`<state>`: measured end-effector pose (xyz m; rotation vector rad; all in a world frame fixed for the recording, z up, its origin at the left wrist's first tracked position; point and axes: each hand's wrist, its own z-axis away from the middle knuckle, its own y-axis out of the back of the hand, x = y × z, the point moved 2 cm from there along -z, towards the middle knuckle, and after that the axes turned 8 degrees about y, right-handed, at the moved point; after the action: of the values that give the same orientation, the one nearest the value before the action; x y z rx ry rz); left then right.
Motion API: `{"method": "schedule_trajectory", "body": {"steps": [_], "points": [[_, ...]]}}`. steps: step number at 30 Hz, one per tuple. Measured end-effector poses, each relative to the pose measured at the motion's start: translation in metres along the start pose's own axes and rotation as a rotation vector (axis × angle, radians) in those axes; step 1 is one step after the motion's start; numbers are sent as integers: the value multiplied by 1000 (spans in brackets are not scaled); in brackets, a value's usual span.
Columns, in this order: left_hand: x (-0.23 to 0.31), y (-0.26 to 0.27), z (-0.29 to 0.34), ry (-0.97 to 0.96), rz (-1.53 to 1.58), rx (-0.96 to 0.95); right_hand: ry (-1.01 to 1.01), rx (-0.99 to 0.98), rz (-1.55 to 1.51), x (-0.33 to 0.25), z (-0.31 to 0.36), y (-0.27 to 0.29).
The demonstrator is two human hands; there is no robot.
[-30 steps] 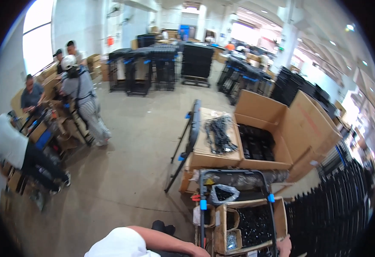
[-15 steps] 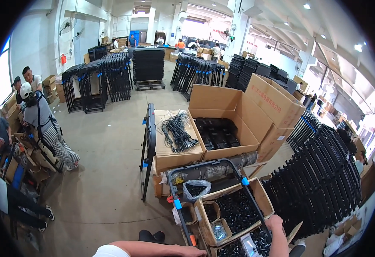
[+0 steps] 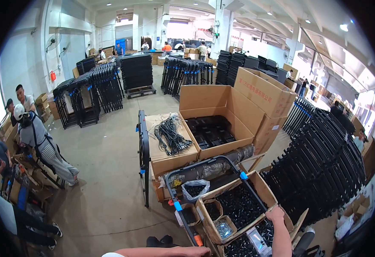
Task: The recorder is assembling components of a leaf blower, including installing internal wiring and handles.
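one hand (image 3: 276, 214) (right): fingers (image 3: 271, 211) curled round black frame (image 3: 255, 193)

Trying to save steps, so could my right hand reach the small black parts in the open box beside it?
Probably yes: the right hand is beside the open box, where the small black parts lie uncovered. It seems to grip the black frame, so it would likely have to let go first.

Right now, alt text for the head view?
A person's right hand grips a black frame over an open cardboard box of small black parts; the left hand is near the frame's left side, at the bottom edge. Other people stand farther left.
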<state>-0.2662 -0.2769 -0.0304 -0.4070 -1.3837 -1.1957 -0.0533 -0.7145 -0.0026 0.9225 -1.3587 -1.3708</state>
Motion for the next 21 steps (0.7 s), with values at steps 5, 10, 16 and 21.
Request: {"method": "schedule_trajectory", "body": {"steps": [5,10,16,21], "points": [[-5,-1,1,-5,16,17,98,-250,165,-2,4,26],[-7,0,-3,-7,-6,-1,100,-355,150,9,-5,14],[-4,-1,-3,-29,-9,-18,104,-184,58,28,-11,-5],[-15,2,-14,-89,-299,-100,79,-163,68,17,-6,13]]}}
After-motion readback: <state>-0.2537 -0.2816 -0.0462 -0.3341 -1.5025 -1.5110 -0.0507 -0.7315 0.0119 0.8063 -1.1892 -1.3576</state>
